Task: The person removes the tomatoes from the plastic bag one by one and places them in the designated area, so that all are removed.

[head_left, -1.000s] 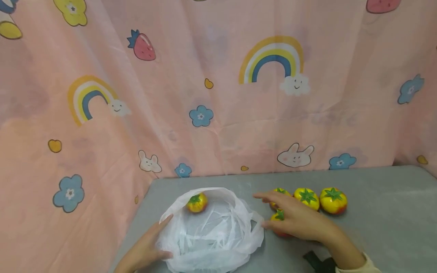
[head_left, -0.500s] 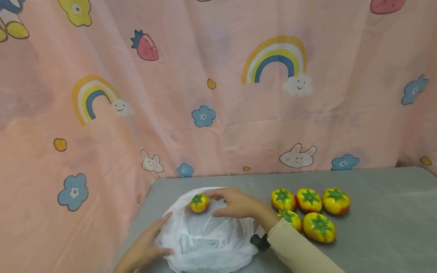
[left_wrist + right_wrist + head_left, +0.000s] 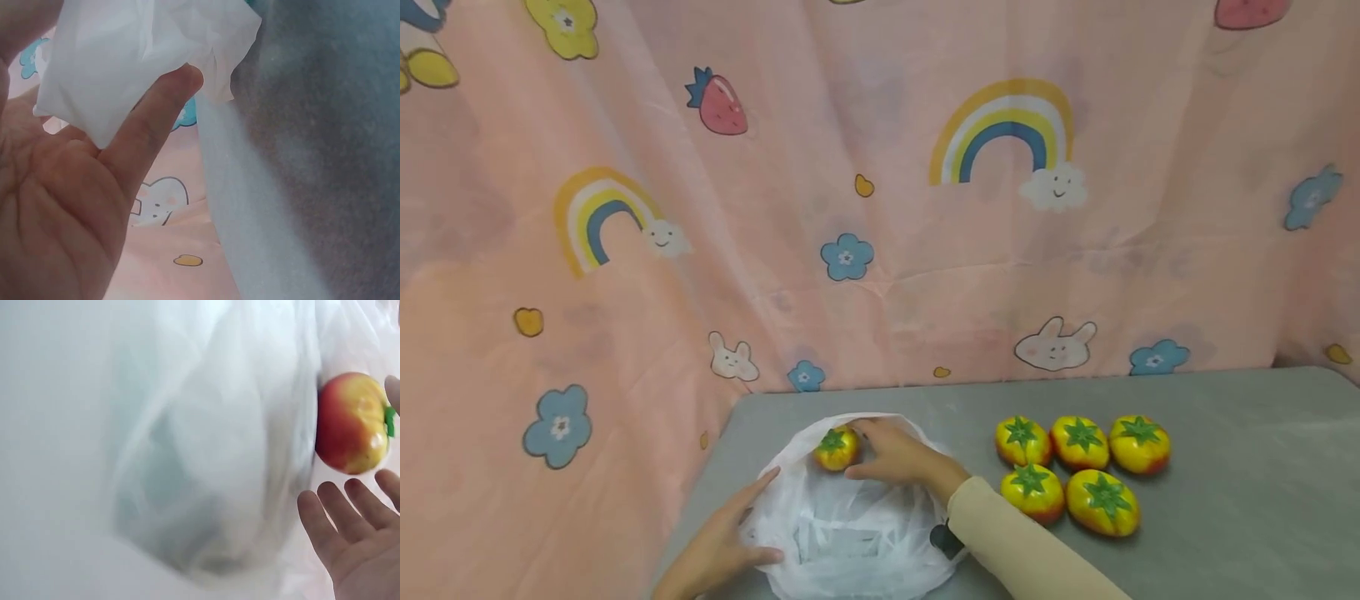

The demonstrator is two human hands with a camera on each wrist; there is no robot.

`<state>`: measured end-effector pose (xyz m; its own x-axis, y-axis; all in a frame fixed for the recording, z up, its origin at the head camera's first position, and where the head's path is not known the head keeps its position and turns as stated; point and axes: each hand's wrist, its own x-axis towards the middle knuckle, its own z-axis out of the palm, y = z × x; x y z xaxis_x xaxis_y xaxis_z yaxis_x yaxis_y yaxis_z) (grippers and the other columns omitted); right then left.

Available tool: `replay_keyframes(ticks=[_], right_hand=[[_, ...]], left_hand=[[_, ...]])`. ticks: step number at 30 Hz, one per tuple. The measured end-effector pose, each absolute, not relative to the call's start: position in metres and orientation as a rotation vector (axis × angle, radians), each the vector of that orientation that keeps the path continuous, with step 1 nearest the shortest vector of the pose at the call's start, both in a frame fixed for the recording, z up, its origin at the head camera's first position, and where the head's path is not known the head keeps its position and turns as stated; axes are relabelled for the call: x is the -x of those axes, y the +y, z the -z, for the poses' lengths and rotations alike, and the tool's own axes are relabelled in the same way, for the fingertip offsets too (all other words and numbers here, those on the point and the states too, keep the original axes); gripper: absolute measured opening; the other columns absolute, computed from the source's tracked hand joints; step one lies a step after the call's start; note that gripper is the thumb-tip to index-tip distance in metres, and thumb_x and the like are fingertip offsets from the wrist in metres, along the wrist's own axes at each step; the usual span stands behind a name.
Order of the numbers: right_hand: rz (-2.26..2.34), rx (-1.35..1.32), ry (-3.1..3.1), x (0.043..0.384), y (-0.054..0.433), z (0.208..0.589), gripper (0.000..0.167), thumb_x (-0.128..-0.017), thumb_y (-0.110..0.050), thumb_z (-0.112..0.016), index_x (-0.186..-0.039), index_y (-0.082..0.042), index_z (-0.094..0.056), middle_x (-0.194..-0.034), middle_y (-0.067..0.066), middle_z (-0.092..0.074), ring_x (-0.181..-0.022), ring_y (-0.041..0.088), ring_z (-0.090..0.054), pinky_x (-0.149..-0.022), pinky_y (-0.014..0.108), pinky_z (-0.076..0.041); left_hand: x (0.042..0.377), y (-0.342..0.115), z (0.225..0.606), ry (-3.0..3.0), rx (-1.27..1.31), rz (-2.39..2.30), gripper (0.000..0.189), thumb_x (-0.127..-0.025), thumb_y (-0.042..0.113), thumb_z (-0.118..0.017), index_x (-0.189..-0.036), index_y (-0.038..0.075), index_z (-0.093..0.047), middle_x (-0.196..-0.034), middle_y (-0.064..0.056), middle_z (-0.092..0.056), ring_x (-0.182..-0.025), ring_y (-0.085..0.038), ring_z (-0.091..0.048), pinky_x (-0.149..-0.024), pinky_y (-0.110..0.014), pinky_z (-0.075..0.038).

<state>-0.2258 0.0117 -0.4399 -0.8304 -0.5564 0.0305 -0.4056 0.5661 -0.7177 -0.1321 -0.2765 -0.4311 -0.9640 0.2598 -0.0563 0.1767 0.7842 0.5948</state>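
A translucent white plastic bag [image 3: 850, 567] lies on the grey table with its mouth spread wide. Inside, near the back left, sits a yellow-and-red fruit [image 3: 837, 450] with a green star-shaped leaf cap. My left hand [image 3: 718, 542] touches the bag's left side with thumb and fingers spread; the left wrist view has white plastic [image 3: 112, 56] over straight fingers. Reaching over the bag's right side, my right hand [image 3: 897, 454] is beside the fruit. In the right wrist view its fingers [image 3: 340, 515] are extended next to the fruit's red and yellow side.
Several matching fruits [image 3: 1103, 502] stand in two short rows on the table [image 3: 1247, 483], right of the bag. A pink curtain [image 3: 910, 325] printed with rainbows and flowers hangs behind the table. A black wrist device [image 3: 946, 540] sits by the right sleeve [image 3: 1022, 542].
My right hand has moved left from above the fruits on the table into the bag, then slightly closer to the fruit inside. My left hand has stayed at the bag's left side.
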Motion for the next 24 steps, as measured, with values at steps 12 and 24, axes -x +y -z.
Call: replay_keyframes(ticks=[12,24], right_hand=[[1.294,0.652,2.527,0.215,-0.003,0.449,0.052,-0.083,-0.031,-0.081,-0.128,-0.018,-0.057,-0.132,0.000,-0.062,-0.124,0.021,-0.058,-0.109,0.042,-0.049],[1.223,0.727,2.565,0.205,-0.007,0.453,0.068,-0.076,-0.042,-0.085,-0.131,-0.017,-0.054,-0.126,0.000,-0.058,-0.116,0.018,-0.056,-0.106,0.041,-0.050]], left_hand=[[0.131,-0.269,0.429,2.807,-0.199,-0.939,0.099,-0.072,0.041,-0.087,-0.154,0.017,-0.038,-0.148,-0.021,-0.050,-0.132,-0.039,-0.051,-0.107,-0.063,-0.043],[0.131,-0.272,0.431,2.802,-0.186,-0.939,0.095,-0.077,0.041,-0.083,-0.155,0.017,-0.036,-0.148,-0.021,-0.049,-0.130,-0.038,-0.052,-0.105,-0.062,-0.045]])
